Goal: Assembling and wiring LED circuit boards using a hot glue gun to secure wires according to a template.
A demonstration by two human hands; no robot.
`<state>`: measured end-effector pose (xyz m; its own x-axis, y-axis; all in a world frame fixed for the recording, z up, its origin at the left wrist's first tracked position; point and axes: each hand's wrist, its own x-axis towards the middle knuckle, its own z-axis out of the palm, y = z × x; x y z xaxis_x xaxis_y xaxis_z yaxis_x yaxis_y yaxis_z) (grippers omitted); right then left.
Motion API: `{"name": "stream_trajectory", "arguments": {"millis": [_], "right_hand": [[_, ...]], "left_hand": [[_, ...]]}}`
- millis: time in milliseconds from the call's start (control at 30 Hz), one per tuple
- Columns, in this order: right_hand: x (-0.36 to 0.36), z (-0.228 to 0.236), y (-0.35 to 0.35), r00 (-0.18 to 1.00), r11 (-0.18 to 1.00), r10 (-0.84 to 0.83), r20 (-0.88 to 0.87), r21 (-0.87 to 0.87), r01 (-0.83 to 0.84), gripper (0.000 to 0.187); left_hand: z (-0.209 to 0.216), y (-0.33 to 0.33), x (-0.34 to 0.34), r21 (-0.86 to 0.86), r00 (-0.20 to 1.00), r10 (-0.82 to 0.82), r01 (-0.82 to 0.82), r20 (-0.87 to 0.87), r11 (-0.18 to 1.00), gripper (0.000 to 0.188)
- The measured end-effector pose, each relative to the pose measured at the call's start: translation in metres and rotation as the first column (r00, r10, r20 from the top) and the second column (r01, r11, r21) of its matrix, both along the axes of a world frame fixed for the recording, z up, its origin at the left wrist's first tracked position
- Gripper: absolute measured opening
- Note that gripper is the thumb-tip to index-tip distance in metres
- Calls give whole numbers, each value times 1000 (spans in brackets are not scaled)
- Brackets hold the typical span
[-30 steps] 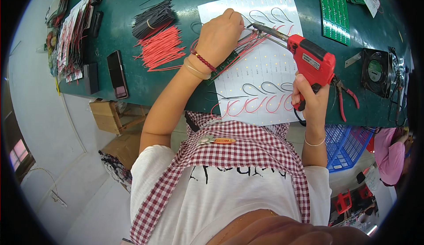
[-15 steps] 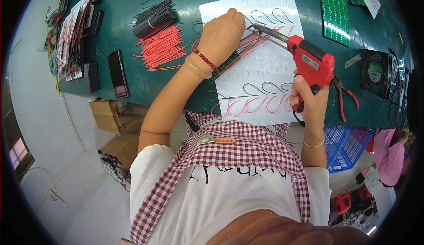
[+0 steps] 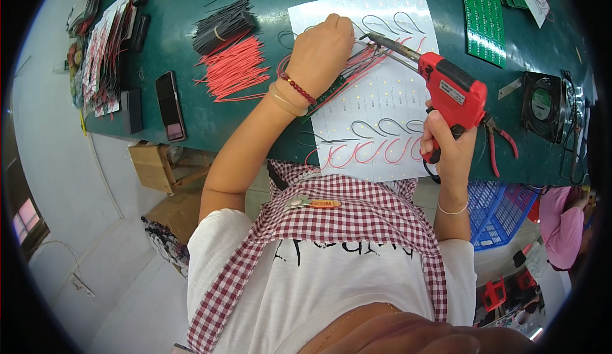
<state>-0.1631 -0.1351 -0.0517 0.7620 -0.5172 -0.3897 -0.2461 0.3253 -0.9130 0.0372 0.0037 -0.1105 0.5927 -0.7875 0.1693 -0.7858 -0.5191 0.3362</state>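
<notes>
My right hand [image 3: 451, 142] grips a red soldering gun [image 3: 454, 89] by its handle, with the trigger finger side hidden. Its metal tip reaches left over the upper part of a white circuit panel [image 3: 382, 102], close to my left fingers. My left hand [image 3: 324, 48] is closed in a pinch above the panel, on what looks like a thin black wire, mostly hidden by the fingers. Black and red wires curve off the panel's upper and lower rows. Beneath my left wrist, a narrow green circuit board [image 3: 333, 92] with red wires lies across the panel.
Bundles of black wires [image 3: 223, 25] and red wires [image 3: 234, 70] lie left of the panel, beside a phone [image 3: 169, 106]. To the right are green boards [image 3: 482, 19], red-handled cutters [image 3: 492, 143] and a black fan [image 3: 543, 106]. A blue crate [image 3: 500, 213] stands below the table; another person sits at right.
The soldering gun has shifted slightly right and down with my right hand, its tip still near my left fingers. My left hand has barely moved.
</notes>
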Motion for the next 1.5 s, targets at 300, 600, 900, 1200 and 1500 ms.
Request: {"name": "stream_trajectory", "arguments": {"millis": [300,600,900,1200,1500], "right_hand": [[-3,-2,0,1000,1000,5,9,-5,-5,15],[2,-2,3,1000,1000,-11,4,-1,11,12],[1,0,2,1000,1000,-15,-6,-10,15,11],[1,-3,4,999,999,6,-50,-39,-8,11],[1,3,5,997,997,-76,-1,13,76,12]], "left_hand": [[1,3,1,-81,996,-43,37,-83,996,8],[-4,1,2,-101,997,-30,23,-69,995,5],[-4,-2,1,-103,999,11,-14,-33,995,6],[-5,-4,4,-96,999,6,-9,-40,995,4],[-2,-6,7,-41,997,-8,5,-75,999,5]]}}
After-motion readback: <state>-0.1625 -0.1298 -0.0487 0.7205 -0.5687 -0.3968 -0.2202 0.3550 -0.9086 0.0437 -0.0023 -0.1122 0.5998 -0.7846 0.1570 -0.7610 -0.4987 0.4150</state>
